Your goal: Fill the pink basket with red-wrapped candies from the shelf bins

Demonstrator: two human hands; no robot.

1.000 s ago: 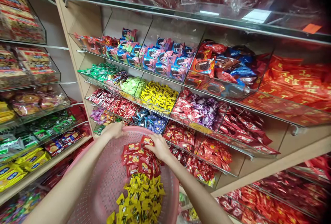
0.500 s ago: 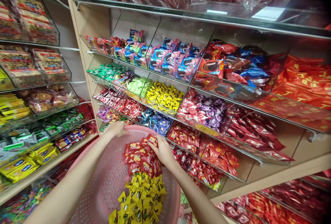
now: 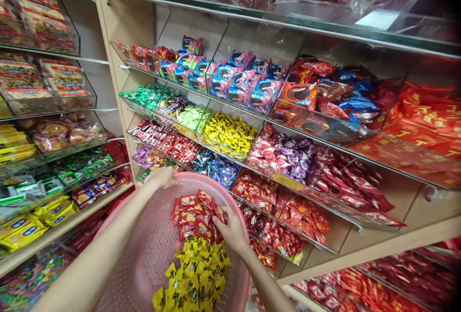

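Note:
A pink plastic basket (image 3: pixel 144 254) with a perforated wall is tilted towards me beneath the shelves. My left hand (image 3: pixel 161 180) is closed around its far rim, the fingertips partly hidden. Inside the basket lie red candy packets (image 3: pixel 194 213), piled above many small yellow-wrapped candies (image 3: pixel 198 273). On the right side of the red pile is my right hand (image 3: pixel 230 228), thumb and fingers pinched on the edge of one red packet.
Sloped shelves with clear dividers rise ahead, holding yellow candies (image 3: pixel 230 134), red and purple candies (image 3: pixel 284 153) and blue cookie packs (image 3: pixel 245 81). A glass shelf edge (image 3: pixel 273 9) crosses above. Packaged snacks (image 3: pixel 54 86) fill the left rack. Red packets (image 3: pixel 306 218) lie just right of the basket.
My right hand has moved slightly down and to the right along the red packets. My left hand stays on the rim. The view has shifted a little.

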